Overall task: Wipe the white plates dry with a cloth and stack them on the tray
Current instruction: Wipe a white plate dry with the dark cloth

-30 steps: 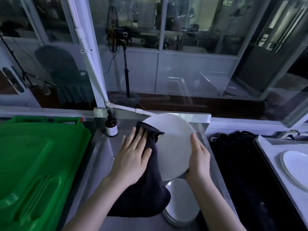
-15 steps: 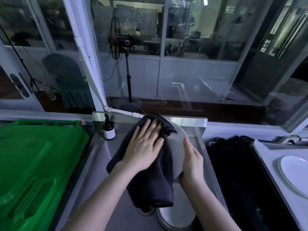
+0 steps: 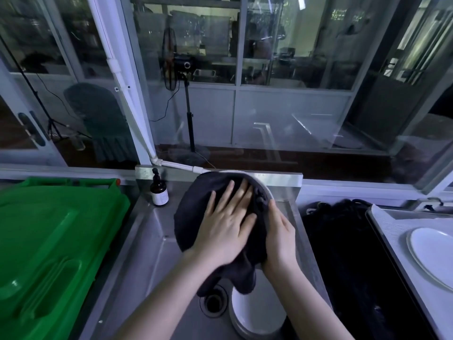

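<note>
Head view: stainless-steel sink (image 3: 152,241) at centre, flat grey tray (image 3: 382,217) at 3 o'clock. Over sink, dark grey cloth (image 3: 191,217) covering round white plate (image 3: 268,192). Open-fingered left hand (image 3: 225,229) pressing cloth; right hand (image 3: 280,239) gripping plate's 3 o'clock rim.

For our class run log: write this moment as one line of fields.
step: drying | left hand: presses dark cloth onto white plate | right hand: grips the plate's edge | where: over steel sink

Bare left hand (image 3: 226,225) and bare right hand (image 3: 279,235) on bare forearms (image 3: 171,290), uncovered all the way to the view's lower edge.
</note>
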A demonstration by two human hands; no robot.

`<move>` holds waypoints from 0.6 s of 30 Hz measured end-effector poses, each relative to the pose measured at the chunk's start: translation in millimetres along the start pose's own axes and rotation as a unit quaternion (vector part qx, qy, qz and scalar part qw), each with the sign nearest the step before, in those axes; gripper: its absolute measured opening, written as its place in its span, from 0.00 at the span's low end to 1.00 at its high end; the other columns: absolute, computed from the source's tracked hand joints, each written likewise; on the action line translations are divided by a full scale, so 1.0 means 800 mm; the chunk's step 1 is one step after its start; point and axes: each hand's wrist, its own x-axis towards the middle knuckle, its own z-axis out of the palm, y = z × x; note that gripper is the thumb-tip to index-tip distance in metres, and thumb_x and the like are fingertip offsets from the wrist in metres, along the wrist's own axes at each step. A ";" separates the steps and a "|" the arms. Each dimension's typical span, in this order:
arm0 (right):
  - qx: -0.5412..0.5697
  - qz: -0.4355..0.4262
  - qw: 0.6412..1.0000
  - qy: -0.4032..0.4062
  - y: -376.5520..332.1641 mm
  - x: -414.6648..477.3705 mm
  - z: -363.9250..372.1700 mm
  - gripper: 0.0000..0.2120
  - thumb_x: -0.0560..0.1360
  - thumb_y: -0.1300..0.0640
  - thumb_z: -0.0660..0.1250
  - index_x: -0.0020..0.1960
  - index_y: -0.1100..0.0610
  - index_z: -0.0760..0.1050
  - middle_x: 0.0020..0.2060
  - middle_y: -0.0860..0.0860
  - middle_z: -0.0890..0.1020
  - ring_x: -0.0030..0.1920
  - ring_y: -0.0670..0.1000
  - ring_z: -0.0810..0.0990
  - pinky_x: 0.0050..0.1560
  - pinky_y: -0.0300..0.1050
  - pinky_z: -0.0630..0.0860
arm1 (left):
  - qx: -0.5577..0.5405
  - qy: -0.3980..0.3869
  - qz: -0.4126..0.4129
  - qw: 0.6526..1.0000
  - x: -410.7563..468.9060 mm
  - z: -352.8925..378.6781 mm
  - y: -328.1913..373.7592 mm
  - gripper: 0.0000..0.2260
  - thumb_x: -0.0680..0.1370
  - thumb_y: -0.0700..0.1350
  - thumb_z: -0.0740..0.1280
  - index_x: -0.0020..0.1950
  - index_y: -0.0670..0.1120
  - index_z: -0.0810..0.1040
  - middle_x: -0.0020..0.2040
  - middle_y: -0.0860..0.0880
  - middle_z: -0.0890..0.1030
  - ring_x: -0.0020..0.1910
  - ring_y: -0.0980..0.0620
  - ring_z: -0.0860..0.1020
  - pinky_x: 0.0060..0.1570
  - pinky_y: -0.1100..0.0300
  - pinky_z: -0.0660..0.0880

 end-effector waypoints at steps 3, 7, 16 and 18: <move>-0.016 0.013 1.000 -0.021 0.004 -0.006 -0.004 0.13 0.79 0.43 0.66 0.45 0.47 0.86 0.45 0.50 0.88 0.49 0.50 0.86 0.47 0.44 0.82 | 0.014 0.031 -0.014 0.999 0.025 -0.019 -0.017 0.33 0.77 0.62 0.38 0.80 0.50 0.54 0.81 0.54 0.50 0.80 0.52 0.45 0.77 0.48 0.44; -0.074 -0.011 0.994 -0.082 -0.011 -0.007 -0.025 0.18 0.72 0.39 0.68 0.51 0.50 0.85 0.45 0.55 0.87 0.47 0.58 0.86 0.49 0.56 0.81 | -0.037 0.086 -0.075 0.993 0.036 -0.038 -0.053 0.24 0.80 0.60 0.56 0.74 0.51 0.67 0.66 0.46 0.77 0.64 0.41 0.75 0.58 0.49 0.70; -0.270 -0.121 0.932 -0.210 -0.077 0.025 -0.042 0.10 0.80 0.54 0.67 0.42 0.53 0.83 0.32 0.46 0.80 0.33 0.44 0.76 0.33 0.36 0.70 | -0.256 0.082 -0.034 0.963 0.026 -0.069 -0.068 0.15 0.73 0.58 0.72 0.55 0.60 0.70 0.38 0.64 0.77 0.41 0.69 0.75 0.41 0.75 0.67; -0.324 -0.132 0.905 -0.243 -0.078 0.026 -0.039 0.12 0.80 0.54 0.67 0.41 0.59 0.80 0.31 0.46 0.75 0.33 0.44 0.72 0.33 0.40 0.66 | -0.266 0.002 -0.009 0.964 0.027 -0.075 -0.066 0.21 0.67 0.64 0.73 0.55 0.60 0.71 0.42 0.61 0.79 0.43 0.65 0.76 0.44 0.71 0.70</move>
